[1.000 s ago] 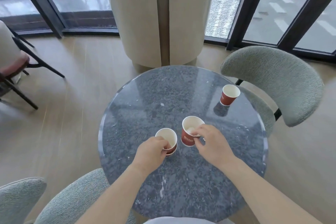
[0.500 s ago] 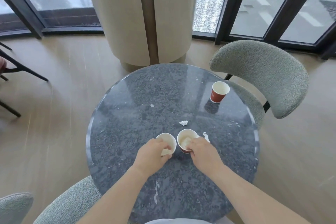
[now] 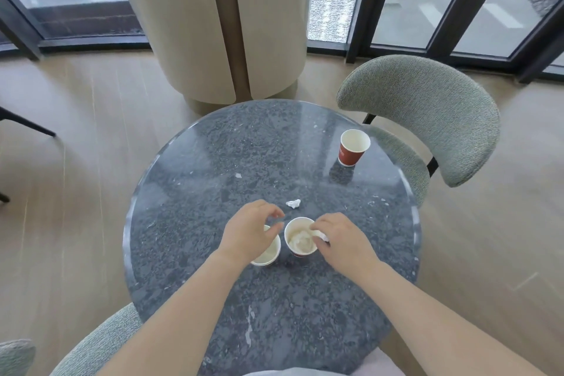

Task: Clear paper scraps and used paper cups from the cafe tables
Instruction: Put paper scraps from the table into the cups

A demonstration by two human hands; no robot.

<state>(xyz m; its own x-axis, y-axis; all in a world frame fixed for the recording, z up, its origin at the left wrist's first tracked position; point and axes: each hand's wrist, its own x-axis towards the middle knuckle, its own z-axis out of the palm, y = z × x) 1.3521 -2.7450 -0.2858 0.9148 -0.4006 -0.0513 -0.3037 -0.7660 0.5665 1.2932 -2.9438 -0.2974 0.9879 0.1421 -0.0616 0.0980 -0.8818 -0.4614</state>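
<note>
Two red paper cups stand side by side on the round dark stone table. My left hand hovers over the left cup, fingers loosely curled and holding nothing. The right cup has crumpled paper inside. My right hand pinches a white paper scrap at that cup's rim. Another small white paper scrap lies just beyond the cups. A third red cup stands upright at the far right of the table.
A grey-green upholstered chair sits at the table's far right, and another chair is at the near left. A beige curtain column stands behind the table, before dark-framed windows. Wooden floor surrounds the table.
My left hand has let go of the left cup and lifted above it. My right hand has picked up the scrap that lay to the right of the cups and brought it to the right cup's rim.
</note>
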